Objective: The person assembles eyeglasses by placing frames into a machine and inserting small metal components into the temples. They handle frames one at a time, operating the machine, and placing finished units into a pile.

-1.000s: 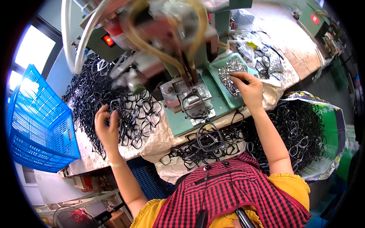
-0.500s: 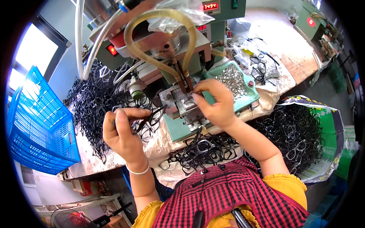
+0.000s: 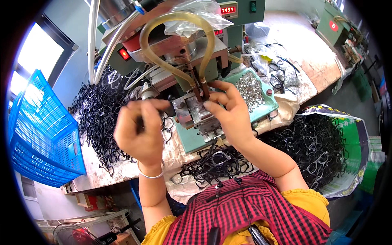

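Observation:
My right hand (image 3: 232, 116) is at the metal fixture (image 3: 207, 118) of a bench machine, thumb and fingertips closed together beside two copper-brown electrode bars (image 3: 200, 90). Whatever they pinch is too small to make out. To its left, my left hand (image 3: 141, 130) is raised and curled, smeared by motion, in front of the white-sleeved push button (image 3: 148, 90). A dark piece shows among its fingers, too blurred to name. Below the fixture lies a heap of black eyeglass frames (image 3: 218, 161). A teal tray (image 3: 269, 107) with small shiny metal parts (image 3: 250, 92) stands right of the fixture.
Another pile of black eyeglass frames (image 3: 98, 118) covers the bench at left, near a blue plastic basket (image 3: 45, 134). A large bag (image 3: 359, 151) at right holds more frames. A yellowish hose (image 3: 149, 34) loops above the fixture. Plastic bags (image 3: 194, 18) hang on the machine.
My left hand has moved up to the push button; the black eyeglass frame seen in it before is no longer clear. My right hand stays at the fixture, its fingers slightly shifted.

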`<state>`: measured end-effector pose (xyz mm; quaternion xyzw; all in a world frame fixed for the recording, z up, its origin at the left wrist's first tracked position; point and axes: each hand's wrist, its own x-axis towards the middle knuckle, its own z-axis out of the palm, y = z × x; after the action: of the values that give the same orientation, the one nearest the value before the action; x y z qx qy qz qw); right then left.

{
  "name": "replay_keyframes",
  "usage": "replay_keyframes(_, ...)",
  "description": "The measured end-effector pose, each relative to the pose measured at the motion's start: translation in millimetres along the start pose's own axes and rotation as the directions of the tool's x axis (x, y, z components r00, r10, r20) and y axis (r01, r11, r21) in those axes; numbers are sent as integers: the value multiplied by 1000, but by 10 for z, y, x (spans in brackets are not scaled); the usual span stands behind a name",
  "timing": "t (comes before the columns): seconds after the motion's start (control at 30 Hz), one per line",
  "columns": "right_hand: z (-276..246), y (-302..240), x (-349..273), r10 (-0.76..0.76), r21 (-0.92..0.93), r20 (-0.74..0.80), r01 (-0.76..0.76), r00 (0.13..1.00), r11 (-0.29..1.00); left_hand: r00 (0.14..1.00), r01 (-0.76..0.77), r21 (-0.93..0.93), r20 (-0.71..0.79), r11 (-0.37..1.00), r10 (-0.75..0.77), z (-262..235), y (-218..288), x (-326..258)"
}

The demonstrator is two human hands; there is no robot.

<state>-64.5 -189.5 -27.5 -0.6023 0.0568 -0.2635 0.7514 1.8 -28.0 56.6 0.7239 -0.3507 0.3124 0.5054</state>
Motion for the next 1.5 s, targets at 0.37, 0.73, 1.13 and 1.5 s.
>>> replay_keyframes(0.37, -1421, 516, 331, -239, -702, -286, -33, 928, 711, 639, -626, -184, 436, 757, 634, 340, 132, -592)
replay_keyframes(0.73, -1282, 722, 586, -406, -921, 273, 359, 872, 152, 797, -411, -258, 364, 874, 482, 157, -28, -960)
replay_keyframes(1.13, -1202, 702, 512, -411, -861, 62, 257, 909, 440, 979, 138, 738, -204, 660, 23, -1601, -1260, -528)
replay_keyframes(1.5, -1439, 605, 116, -413, -866, -72, 149, 908, 477, 991, 130, 958, -131, 256, -16, -838, -2723, -879)
